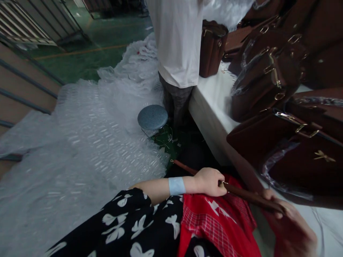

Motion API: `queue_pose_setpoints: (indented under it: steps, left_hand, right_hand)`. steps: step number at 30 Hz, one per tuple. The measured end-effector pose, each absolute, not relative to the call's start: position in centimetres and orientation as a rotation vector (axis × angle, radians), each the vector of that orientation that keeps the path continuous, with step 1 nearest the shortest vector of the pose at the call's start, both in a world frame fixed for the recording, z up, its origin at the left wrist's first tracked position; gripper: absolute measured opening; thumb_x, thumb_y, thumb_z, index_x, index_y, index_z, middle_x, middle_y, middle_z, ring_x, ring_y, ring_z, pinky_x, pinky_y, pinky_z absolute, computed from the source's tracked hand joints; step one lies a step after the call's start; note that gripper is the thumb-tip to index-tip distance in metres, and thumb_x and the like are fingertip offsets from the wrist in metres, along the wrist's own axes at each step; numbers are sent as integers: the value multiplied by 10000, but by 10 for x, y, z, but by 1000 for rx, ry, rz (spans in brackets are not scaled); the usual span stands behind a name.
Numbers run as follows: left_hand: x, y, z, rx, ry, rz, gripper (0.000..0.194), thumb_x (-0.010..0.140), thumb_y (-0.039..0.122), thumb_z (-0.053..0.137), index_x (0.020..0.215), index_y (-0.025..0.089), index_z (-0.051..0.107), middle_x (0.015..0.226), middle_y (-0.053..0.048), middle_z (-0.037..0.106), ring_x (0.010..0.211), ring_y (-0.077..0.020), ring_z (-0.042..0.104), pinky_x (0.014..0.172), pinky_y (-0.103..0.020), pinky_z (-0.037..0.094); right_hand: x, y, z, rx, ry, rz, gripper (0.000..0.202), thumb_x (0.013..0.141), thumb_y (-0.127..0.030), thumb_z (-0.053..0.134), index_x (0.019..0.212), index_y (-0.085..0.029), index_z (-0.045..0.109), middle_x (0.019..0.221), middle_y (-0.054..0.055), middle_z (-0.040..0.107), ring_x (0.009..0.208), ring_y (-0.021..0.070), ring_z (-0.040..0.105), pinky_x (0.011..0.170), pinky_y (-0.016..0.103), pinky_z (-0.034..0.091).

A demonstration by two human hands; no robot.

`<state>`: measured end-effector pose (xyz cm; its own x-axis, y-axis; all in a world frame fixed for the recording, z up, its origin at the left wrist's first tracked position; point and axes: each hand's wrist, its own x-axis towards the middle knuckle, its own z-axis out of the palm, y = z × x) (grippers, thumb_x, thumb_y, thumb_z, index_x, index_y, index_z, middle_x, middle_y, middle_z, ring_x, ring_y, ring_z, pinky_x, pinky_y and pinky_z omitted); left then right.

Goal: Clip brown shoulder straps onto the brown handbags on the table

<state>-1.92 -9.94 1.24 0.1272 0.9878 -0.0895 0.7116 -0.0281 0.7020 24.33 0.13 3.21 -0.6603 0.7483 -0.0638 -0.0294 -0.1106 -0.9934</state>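
Note:
A brown leather bag strap (248, 195) with gold-coloured metal fittings stretches between my two hands, above my lap and the red apron (214, 223). My left hand (210, 182), with a light blue band at the wrist, is closed in a fist around it. One narrow end of the strap sticks out past this fist and ends in a small metal clip. My right hand (293, 217), somewhat blurred, grips the other stretch of the strap at the table's edge. Close to that hand stands a dark brown handbag (292, 164) with plastic-wrapped handles and a gold dragonfly ornament.
More brown handbags (265, 76) line the white table (214, 103) on the right. Ahead, a person in a white shirt (179, 43) stands beside a round blue-grey stool (152, 117). Bubble wrap (88, 150) is heaped at left, near barred racks (26, 85).

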Motion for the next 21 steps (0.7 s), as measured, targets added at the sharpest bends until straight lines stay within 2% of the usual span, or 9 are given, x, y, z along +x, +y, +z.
queue_pose_setpoints:
  steps: [3,6,8,11,14,16,19,21]
  left_hand:
    - [-15,-100,17,1833,1656,513,197,768,338,557,735,178,668,781,-41,691,730,-192,631,564,-278,411]
    - [-9,-100,20,1880,1640,493,212,767,336,539,745,175,675,781,-48,695,720,-204,636,556,-289,417]
    - [-6,-99,21,1886,1629,475,216,766,338,540,750,173,678,787,-54,697,720,-208,638,572,-292,435]
    - [-6,-98,18,1839,1627,469,213,774,332,541,788,176,687,828,-60,701,745,-205,638,610,-285,457]
    - [-11,-96,11,1751,1614,495,201,782,317,537,793,183,687,825,-51,697,752,-195,625,630,-274,446]
    - [-14,-94,5,1661,1571,517,189,779,313,544,765,180,678,763,-34,676,707,-174,597,612,-262,419]
    - [-19,-90,1,1492,1462,568,132,751,280,580,722,175,654,638,15,600,620,-126,528,568,-234,369]
    - [-21,-88,2,1290,1375,598,84,730,234,584,691,169,622,574,40,546,566,-101,489,539,-216,344]
  right_hand:
    - [240,1,49,-923,-2038,1893,401,857,-553,541,699,-210,676,783,86,648,782,270,626,704,379,519]
    - [218,-10,65,-1107,-2453,1839,372,855,-531,600,965,-202,735,849,77,709,803,266,643,723,337,518]
    - [202,-19,69,-1132,-2563,1796,385,850,-516,619,1050,-209,737,866,65,725,828,264,650,746,329,524]
    - [194,-27,64,-1102,-2457,1758,350,859,-498,616,965,-194,753,794,55,709,766,233,641,689,306,520]
    - [212,-22,53,-1108,-2108,1708,331,844,-488,634,788,-175,727,647,43,637,549,169,545,493,274,428]
    - [232,-13,46,-1073,-1816,1631,314,839,-488,622,766,-193,703,621,40,600,497,155,492,457,283,383]
    - [254,-3,42,-1052,-1594,1461,276,877,-479,542,891,-244,684,670,53,580,561,190,535,526,333,435]
    - [255,-1,44,-1067,-1703,1350,443,920,-564,385,1152,-273,624,819,108,624,750,272,632,649,416,505]
